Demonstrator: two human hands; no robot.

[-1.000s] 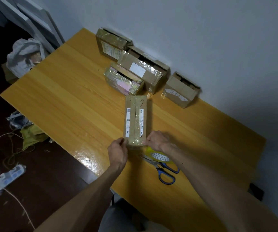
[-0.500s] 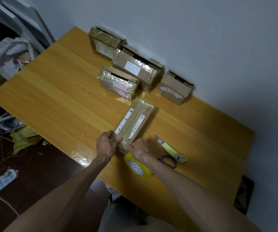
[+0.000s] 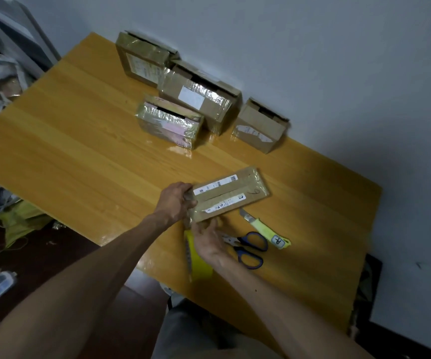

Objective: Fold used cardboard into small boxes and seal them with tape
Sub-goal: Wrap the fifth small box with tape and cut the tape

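Four taped boxes (image 3: 201,97) stand well beyond the scissors (image 3: 238,246), looking done. The fifth, the flat box (image 3: 231,195), lies just beyond the scissors. Left hand (image 3: 175,203) grips its end, right hand (image 3: 209,240) touches it, grasp unclear. Probably mid-sealing.

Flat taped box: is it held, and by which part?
The left hand grips the flat box at its near end; the right hand holds that end's other corner.

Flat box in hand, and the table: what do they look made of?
Flat box: brown cardboard, matte where bare, wrapped in clear glossy tape, judging by the wrinkled sheen at its ends. Table: wood or wood-look laminate, I cannot tell which. The finish is glossy, shown by grain lines and bright glare patches.
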